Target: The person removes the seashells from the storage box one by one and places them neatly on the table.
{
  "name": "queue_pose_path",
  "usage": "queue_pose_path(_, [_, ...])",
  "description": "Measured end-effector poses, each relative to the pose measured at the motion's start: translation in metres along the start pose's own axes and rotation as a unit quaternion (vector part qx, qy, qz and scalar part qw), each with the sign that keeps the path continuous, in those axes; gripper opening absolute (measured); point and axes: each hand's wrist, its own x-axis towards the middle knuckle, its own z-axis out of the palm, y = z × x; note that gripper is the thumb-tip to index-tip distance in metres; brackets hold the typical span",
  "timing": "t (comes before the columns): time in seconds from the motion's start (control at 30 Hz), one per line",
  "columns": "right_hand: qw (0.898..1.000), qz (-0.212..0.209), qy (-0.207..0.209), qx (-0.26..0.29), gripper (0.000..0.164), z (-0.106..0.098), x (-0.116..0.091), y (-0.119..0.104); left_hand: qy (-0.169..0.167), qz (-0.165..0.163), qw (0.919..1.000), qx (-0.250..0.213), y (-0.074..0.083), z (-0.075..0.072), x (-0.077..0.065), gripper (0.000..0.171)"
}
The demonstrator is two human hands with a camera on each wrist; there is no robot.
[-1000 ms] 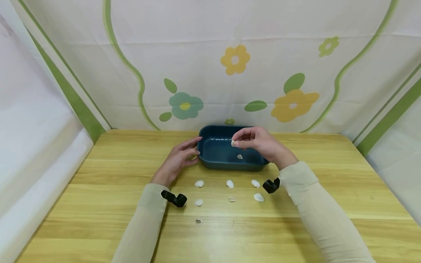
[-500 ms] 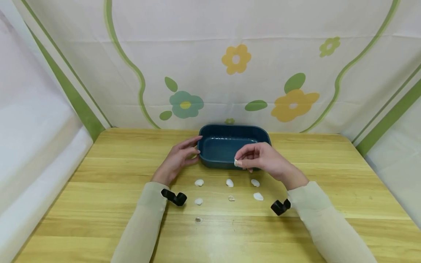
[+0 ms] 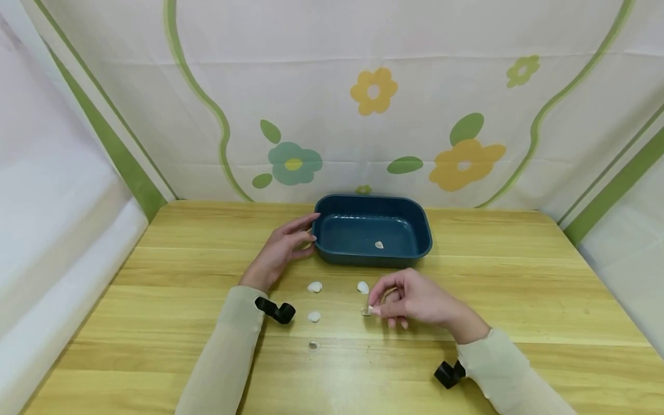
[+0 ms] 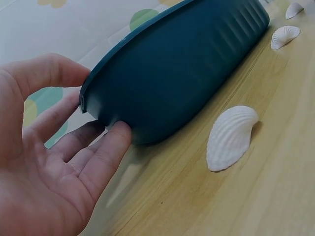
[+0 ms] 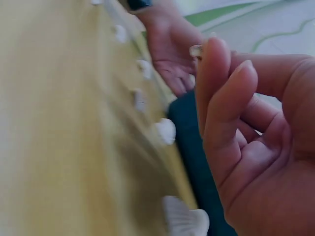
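My right hand pinches a small pale shell between thumb and fingertips. In the head view it is low over the table, overlapping a small shell in the middle of the lower row. The hand covers the shells on the right side of the rows. My left hand rests its fingertips against the left end of a dark teal plastic bin; the left wrist view shows them on its outer wall and rim, fingers loosely bent. One small shell lies inside the bin.
White ribbed shells lie in rows before the bin: one shell at upper left, another beside it, a third below. A greyish shell is nearest the front. A flowered cloth hangs behind the wooden table.
My right hand has moved from over the bin toward the front, down to the shell rows, with the small shell pinched throughout. My left hand stays at the bin's end.
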Motion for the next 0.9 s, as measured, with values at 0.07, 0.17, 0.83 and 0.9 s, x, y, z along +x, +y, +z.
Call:
queue_pose_path(0.07, [1.000,0.008,-0.012,-0.002,0.017,0.006,-0.002,0.003,0.001,0.000,1.0000,0.000,0.000,0.000,0.000,0.057])
queue_pose_path(0.17, [0.999,0.027,-0.025,-0.009,0.013,0.014,-0.003,0.007,0.000,0.001,1.0000,-0.001,-0.001,0.000,0.001,0.057])
queue_pose_path(0.83, [0.991,-0.009,-0.016,-0.136,0.005,0.027,-0.004,0.003,-0.001,0.002,1.0000,-0.006,-0.001,0.000,0.001,0.057])
queue_pose_path(0.9, [0.990,-0.017,-0.015,-0.136,0.006,0.026,-0.004,0.003,-0.002,0.002,1.0000,-0.004,-0.001,0.000,0.001,0.058])
